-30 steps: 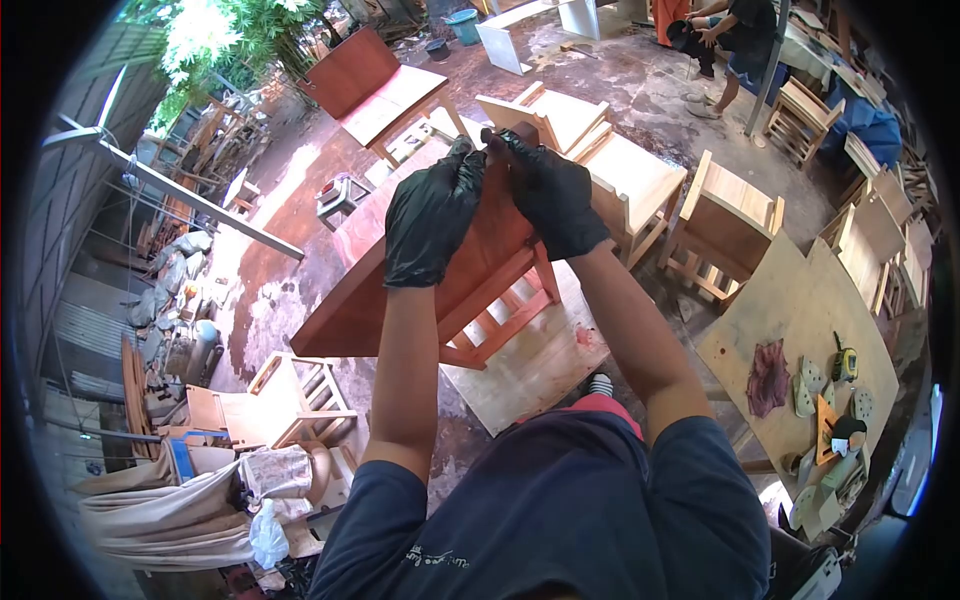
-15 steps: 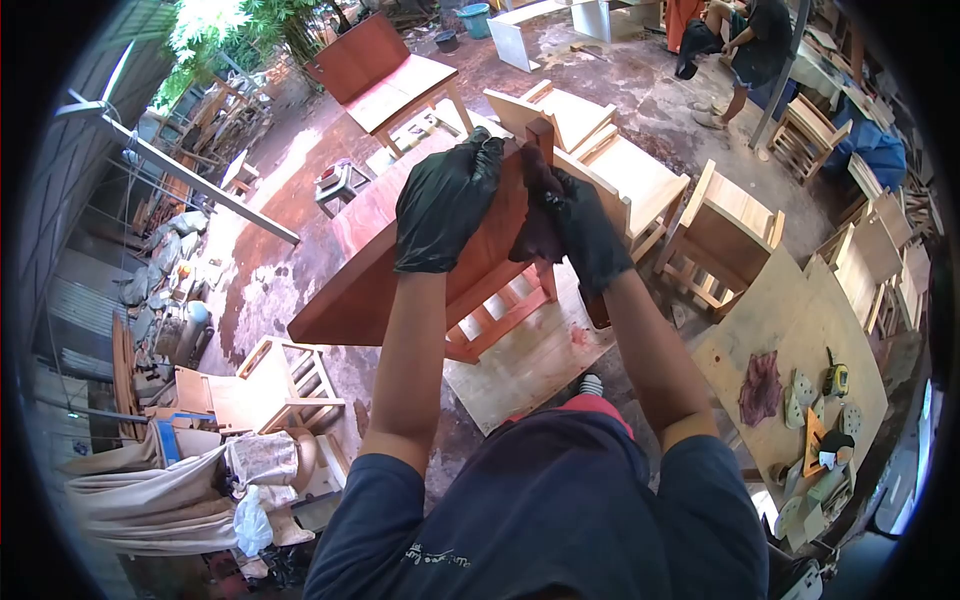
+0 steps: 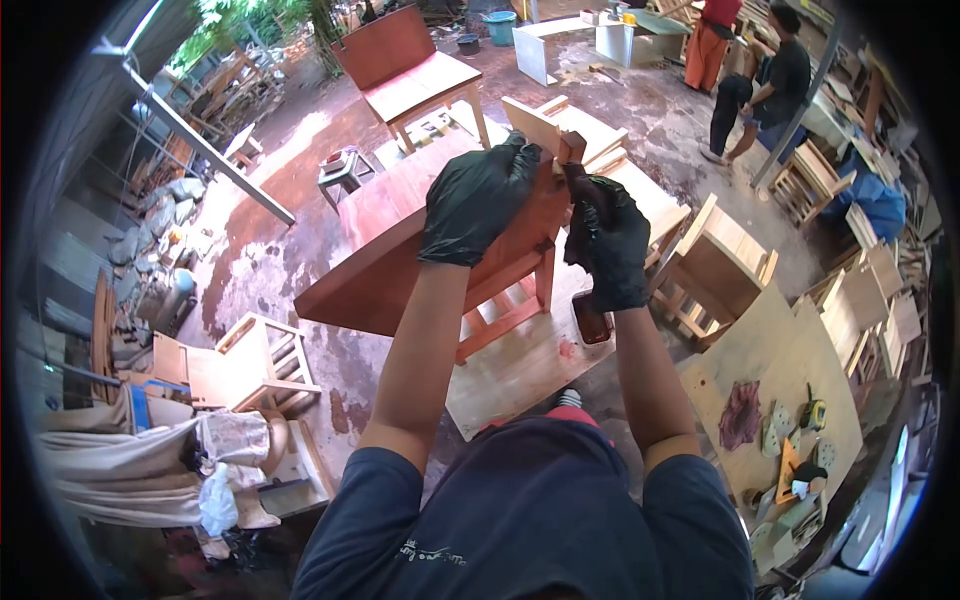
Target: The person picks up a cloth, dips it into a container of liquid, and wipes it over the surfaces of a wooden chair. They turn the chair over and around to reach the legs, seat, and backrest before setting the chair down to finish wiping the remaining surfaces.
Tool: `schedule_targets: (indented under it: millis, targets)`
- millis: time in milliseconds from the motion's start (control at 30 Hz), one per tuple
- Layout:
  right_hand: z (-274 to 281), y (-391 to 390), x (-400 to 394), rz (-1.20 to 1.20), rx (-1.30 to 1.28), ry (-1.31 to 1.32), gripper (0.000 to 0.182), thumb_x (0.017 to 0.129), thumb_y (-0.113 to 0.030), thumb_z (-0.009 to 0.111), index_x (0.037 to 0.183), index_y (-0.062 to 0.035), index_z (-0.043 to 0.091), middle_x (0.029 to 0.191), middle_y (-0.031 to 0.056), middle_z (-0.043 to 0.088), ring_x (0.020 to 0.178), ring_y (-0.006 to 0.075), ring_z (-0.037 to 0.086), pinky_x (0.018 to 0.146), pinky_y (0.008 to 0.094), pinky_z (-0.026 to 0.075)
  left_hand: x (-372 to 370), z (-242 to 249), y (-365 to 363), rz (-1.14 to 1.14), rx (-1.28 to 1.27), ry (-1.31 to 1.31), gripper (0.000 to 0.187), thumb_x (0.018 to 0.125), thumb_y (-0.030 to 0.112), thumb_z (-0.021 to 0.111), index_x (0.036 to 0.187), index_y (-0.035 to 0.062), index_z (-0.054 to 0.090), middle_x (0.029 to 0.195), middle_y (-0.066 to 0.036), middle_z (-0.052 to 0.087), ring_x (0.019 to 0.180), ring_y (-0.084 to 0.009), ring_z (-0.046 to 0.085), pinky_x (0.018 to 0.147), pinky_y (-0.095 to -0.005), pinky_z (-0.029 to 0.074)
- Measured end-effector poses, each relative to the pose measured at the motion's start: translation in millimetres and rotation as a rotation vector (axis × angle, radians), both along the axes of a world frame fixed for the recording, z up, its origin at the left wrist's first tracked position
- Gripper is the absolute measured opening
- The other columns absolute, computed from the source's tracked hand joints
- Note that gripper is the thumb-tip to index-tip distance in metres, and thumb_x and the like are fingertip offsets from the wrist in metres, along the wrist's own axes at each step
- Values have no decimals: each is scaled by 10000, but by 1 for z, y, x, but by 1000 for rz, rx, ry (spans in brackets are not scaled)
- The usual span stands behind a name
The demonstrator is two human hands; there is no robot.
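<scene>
Head view, dark cloth (image 3: 580,218) (right hand (image 3: 620,245)) gathered

Both forearms reach forward — gloved left hand (image 3: 478,200) and right hand (image 3: 612,240) raised, fingers curled.

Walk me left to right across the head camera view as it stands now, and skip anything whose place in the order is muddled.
Pale wooden chair → gloved left hand → gloved right hand → pale chair on the right → tape measure → blue tarp.
</scene>
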State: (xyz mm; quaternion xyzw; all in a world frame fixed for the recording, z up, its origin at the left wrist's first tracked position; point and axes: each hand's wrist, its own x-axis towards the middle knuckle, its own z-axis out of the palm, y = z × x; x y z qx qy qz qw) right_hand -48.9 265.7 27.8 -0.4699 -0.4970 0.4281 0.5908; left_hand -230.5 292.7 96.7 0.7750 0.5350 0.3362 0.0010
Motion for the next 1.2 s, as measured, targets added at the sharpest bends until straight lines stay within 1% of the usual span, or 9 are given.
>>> schedule_targets:
  millis: [133,167,267,400,500,600,767,967,1200]
  targets:
    - [-20,41,-6,-404,782,-566,228,882,-94,681,1101,-122,740,918,92,755,689,183,728,618,342,563,2,6,-3,25,12,-29,391,1001,353,446,971,49,689,768,-203,669,767,-400,650,694,-512,499]
    - [-24,52,-6,-259,747,-478,264,879,-151,650,1128,-165,737,886,129,741,681,248,724,593,372,559,2,11,-6,33,-13,-17,390,1001,353,446,956,46,683,762,-199,667,764,-396,650,694,-513,498]
    - [-1,68,-7,-247,498,-1227,263,883,-229,598,1105,-179,732,838,137,723,725,276,713,631,382,559,-2,10,-8,21,-77,22,441,1025,396,392,1011,58,675,853,-206,674,827,-399,639,748,-495,490]
    - [23,63,-14,-158,402,-1241,240,908,-232,535,1050,-115,689,796,167,705,714,353,692,648,461,542,-6,22,-17,-34,-172,-21,415,1021,369,386,1034,65,668,903,-198,681,856,-385,639,768,-497,486]
    - [39,59,-13,73,191,-1294,291,928,-238,511,1114,-77,667,795,190,698,718,388,682,661,499,534,-11,4,-9,-33,21,128,343,988,327,431,1019,71,658,898,-176,682,850,-358,652,767,-485,500]
    - [14,63,-14,8,206,-1138,413,1017,-402,392,1011,-107,681,828,214,695,783,435,670,701,531,526,-12,-1,0,-13,-4,131,291,960,297,467,1008,72,646,879,-163,673,837,-338,661,762,-471,512]
    - [3,33,-4,-22,202,-985,318,981,-196,507,1268,-141,632,813,225,681,768,371,703,651,452,533,-11,3,-8,-49,29,154,320,955,326,480,992,64,661,884,-168,682,827,-356,665,766,-473,516]
    - [3,64,-4,6,407,-1107,354,966,-282,484,1262,-130,604,734,178,687,685,394,676,623,488,534,-9,9,-14,14,-18,8,365,954,377,488,1003,70,680,881,-183,696,843,-363,671,763,-466,522]
    - [0,18,12,-33,194,-977,342,928,-237,594,1261,-187,655,952,210,701,873,397,685,730,442,562,-13,14,-13,-73,-21,-61,411,948,420,487,881,60,675,793,-210,677,815,-408,651,753,-499,507]
